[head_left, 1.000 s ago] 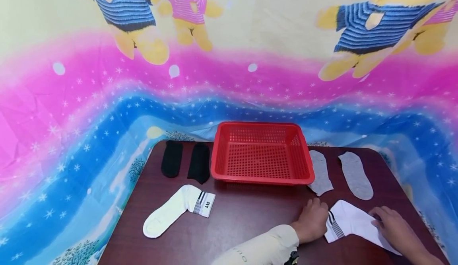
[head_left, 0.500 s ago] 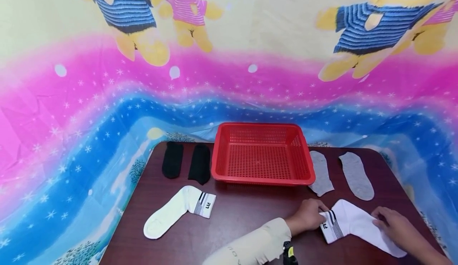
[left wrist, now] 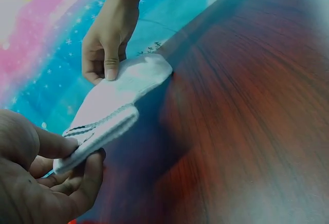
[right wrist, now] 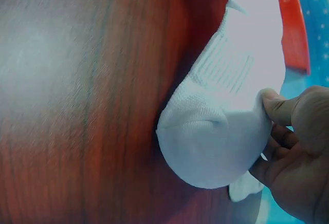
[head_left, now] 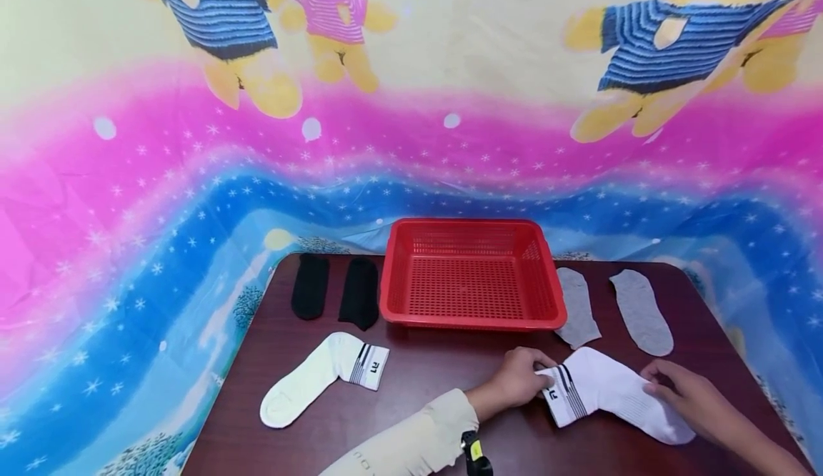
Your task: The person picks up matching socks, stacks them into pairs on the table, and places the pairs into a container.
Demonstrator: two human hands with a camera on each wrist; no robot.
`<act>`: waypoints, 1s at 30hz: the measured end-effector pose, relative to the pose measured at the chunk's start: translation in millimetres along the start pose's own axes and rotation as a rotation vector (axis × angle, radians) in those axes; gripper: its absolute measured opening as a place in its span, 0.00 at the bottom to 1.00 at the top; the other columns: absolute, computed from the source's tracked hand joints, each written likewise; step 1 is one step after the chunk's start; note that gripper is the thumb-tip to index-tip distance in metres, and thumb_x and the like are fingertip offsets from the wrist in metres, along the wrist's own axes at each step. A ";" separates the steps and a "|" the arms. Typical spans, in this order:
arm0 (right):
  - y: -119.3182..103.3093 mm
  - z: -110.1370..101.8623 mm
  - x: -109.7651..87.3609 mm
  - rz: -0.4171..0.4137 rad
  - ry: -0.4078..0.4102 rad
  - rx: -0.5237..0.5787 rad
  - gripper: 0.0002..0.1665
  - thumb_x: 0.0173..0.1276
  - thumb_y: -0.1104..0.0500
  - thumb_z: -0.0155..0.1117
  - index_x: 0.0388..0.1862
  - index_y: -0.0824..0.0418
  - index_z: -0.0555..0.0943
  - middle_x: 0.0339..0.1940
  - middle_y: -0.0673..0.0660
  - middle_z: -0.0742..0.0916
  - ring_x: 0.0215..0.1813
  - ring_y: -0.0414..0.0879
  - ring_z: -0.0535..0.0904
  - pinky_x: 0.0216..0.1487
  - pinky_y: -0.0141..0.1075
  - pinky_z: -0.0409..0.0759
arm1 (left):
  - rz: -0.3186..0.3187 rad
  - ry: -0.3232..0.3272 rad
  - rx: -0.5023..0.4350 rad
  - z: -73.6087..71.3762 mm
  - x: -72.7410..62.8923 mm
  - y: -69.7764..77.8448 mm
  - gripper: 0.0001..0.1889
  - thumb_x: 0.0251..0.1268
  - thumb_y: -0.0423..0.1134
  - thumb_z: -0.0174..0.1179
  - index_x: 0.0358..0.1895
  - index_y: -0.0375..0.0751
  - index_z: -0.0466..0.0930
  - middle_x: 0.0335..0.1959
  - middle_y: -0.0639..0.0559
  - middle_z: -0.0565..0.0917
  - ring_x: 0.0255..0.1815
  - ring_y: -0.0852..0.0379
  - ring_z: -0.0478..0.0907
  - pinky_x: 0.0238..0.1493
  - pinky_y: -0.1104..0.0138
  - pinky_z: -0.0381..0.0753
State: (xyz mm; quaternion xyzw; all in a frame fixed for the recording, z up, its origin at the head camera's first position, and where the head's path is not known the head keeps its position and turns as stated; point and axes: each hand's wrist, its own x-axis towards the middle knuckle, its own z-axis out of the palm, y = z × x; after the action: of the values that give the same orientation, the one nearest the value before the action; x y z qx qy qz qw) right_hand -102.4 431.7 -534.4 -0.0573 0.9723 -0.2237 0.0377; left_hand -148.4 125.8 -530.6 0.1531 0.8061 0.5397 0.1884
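A white sock (head_left: pixel 617 394) with dark stripes on its cuff is stretched between the two hands at the right front of the table. My left hand (head_left: pixel 519 377) pinches the cuff, thumb on top and fingers beneath, as the left wrist view shows. My right hand (head_left: pixel 684 394) pinches the edge of the foot near the toe; in the right wrist view its thumb (right wrist: pixel 277 106) lies on the fabric. Both wrist views show the sock lifted off the table. A matching white sock (head_left: pixel 321 379) lies flat at the left.
A red plastic basket (head_left: pixel 472 322) stands at the back middle. Two black socks (head_left: pixel 311 286) lie left of it, two grey socks (head_left: pixel 643 311) right of it, one partly behind its rim. The dark wooden table (head_left: pixel 437 369) ends at a patterned cloth backdrop (head_left: pixel 360 197).
Both hands have moved left with the white sock. The left hand, earlier at the cuff's end, now holds the cuff up, and its printed mark has come into view.
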 end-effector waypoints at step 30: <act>-78.8 9.6 23.0 -0.150 0.041 0.167 0.05 0.67 0.59 0.70 0.37 0.49 0.83 0.34 0.40 0.84 0.35 0.26 0.73 0.35 0.29 0.74 | -0.020 0.067 -0.107 -69.7 -47.8 -16.8 0.10 0.58 0.20 0.63 0.43 0.26 0.86 0.29 0.43 0.88 0.25 0.62 0.81 0.29 0.60 0.88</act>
State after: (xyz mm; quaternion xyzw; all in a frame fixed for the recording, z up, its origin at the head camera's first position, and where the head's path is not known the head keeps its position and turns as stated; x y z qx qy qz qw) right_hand -116.8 354.2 -509.5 -0.1221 0.9437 -0.3074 0.0057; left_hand -139.7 41.4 -515.5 0.1165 0.7834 0.5849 0.1746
